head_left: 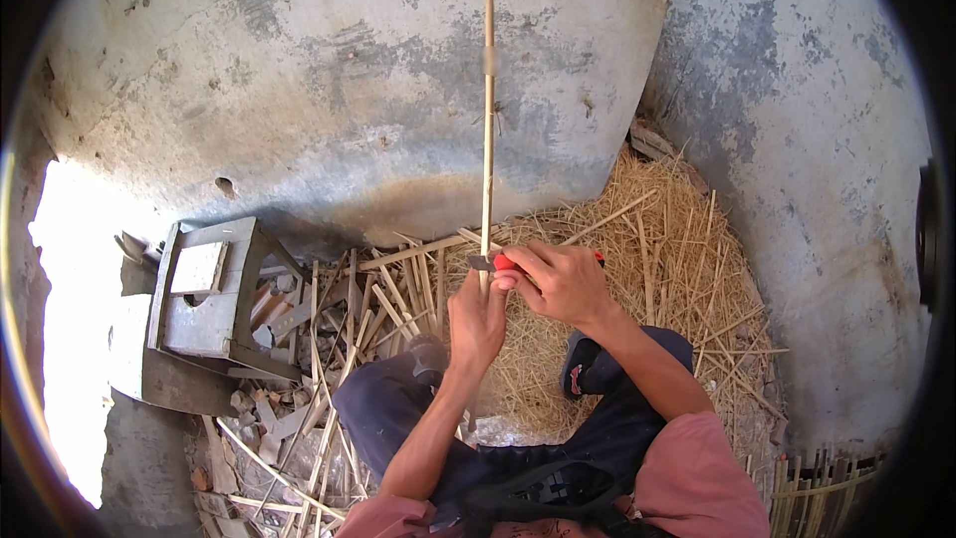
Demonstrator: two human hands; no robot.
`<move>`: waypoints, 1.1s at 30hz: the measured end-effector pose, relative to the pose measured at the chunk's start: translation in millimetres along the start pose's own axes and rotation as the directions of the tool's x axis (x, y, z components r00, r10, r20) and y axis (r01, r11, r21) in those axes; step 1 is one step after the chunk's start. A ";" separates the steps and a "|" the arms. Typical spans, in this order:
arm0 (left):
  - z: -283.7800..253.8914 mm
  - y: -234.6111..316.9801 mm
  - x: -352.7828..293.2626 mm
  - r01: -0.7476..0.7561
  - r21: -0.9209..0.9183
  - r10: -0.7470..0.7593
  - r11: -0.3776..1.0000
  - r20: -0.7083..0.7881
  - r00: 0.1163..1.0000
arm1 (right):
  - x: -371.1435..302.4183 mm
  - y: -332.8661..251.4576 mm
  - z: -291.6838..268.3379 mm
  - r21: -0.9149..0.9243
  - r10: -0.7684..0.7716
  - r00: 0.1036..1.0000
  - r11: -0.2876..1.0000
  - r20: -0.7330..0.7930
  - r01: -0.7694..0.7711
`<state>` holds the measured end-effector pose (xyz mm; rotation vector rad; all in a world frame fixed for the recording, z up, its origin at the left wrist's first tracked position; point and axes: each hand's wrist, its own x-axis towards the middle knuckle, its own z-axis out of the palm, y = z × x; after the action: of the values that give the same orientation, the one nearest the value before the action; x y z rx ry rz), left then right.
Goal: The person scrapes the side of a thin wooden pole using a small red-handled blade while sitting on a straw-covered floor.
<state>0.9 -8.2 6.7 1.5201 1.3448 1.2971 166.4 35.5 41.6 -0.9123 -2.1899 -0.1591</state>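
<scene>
A long, thin bamboo stick (488, 159) stands nearly upright before me, its upper end running past the top of the picture. Low on the stick, my left hand (477, 324) is closed round it. My right hand (563, 284) grips a knife (504, 262) by its red handle, just above and to the right of my left hand. The short, dark blade lies across the stick, and it looks to be touching it. My right thumb is close beside the left fingers. Part of the handle is hidden inside the right hand.
A heap of straw-like shavings (677, 269) spreads ahead and right, against the worn plaster wall (329, 70). Loose split sticks (398, 289) and rubble lie left of my legs. Farther left, a grey wooden box (209, 289) rests tilted near a bright opening. Upright sticks (822, 498) stand lower right.
</scene>
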 end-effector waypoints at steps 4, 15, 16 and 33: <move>7.0 5.1 1.6 -0.096 -0.036 0.091 0.995 -0.117 0.989 | 3.0 -4.2 -3.5 -0.015 0.011 1.000 1.000 -0.022 -0.012; 6.2 9.3 2.7 -0.086 -0.002 0.085 0.996 -0.112 0.990 | 8.6 -0.6 -8.2 -0.050 -0.016 1.000 0.999 -0.017 0.015; 5.6 9.6 2.7 -0.088 0.003 0.087 0.996 -0.111 0.990 | 8.8 -0.9 -8.1 -0.053 -0.015 1.000 0.998 -0.020 0.014; 16.2 5.6 -7.1 0.016 0.042 -0.016 0.999 0.013 1.000 | 28.1 39.6 -19.7 -0.041 0.152 0.982 0.987 -0.110 -0.157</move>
<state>18.4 -14.6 6.6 1.5407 1.3813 1.2537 190.9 73.2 68.4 -1.0728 -2.0154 -0.1834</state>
